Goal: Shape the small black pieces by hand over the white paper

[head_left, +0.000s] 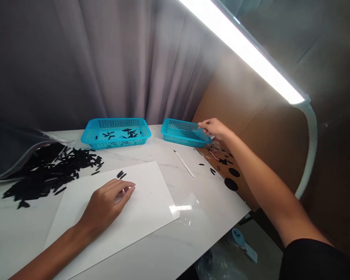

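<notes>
Short black right sleeve (316, 259)

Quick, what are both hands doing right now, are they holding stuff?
Left hand: curled almost closed over the white board; can't tell if it holds anything.
Right hand: pinched closed at the right blue basket; can't tell if it holds anything.

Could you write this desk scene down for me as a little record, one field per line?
Left hand: over the white board, thumb and forefinger tips close together
Right hand: at the right end of the right blue basket; whether it holds anything is too small to tell
Near left hand: a few slim black pieces on the board
Left blue basket: more such pieces inside
Far left: a large heap of black pieces
Between board and right basket: a slim white tool
Overhead: a lit lamp
</notes>
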`<state>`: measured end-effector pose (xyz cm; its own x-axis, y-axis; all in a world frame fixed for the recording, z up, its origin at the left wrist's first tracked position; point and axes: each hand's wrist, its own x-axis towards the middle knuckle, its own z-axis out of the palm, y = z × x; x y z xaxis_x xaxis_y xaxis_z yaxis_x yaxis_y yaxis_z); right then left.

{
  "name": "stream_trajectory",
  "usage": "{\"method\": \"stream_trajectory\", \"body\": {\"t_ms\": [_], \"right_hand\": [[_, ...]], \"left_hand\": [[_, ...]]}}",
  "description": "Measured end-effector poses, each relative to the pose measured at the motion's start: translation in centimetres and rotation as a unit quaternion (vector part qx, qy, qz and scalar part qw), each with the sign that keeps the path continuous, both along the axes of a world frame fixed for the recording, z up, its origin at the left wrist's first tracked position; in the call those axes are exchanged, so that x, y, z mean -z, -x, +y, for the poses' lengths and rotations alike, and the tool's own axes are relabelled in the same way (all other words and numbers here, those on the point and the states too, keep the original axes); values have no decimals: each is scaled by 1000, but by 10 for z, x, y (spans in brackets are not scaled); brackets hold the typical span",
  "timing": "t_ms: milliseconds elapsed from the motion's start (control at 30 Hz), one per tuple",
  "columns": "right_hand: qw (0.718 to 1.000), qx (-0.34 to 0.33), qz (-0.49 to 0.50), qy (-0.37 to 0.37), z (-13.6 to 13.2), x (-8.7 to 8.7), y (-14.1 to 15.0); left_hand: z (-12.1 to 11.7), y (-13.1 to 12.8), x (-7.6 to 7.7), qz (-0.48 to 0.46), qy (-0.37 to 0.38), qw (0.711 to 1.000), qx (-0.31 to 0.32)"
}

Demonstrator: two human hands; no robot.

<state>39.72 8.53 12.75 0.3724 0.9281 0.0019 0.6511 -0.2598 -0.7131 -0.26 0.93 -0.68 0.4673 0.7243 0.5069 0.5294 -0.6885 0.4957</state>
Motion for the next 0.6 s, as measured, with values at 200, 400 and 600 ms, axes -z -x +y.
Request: {"method": "stream_trajectory", "body": {"t_ms": [200,400,600], "right_hand": [[915,-255,295,101,-41,90,153],[797,-332,462,203,-79,117,210],[774,-307,508,221,-86,117,216]], "left_hand": [[-8,-1,1,-47,-108,993,21],[-5,-3,5,-14,-106,991,82],[-10,-10,4,-43,-86,990,101]]}}
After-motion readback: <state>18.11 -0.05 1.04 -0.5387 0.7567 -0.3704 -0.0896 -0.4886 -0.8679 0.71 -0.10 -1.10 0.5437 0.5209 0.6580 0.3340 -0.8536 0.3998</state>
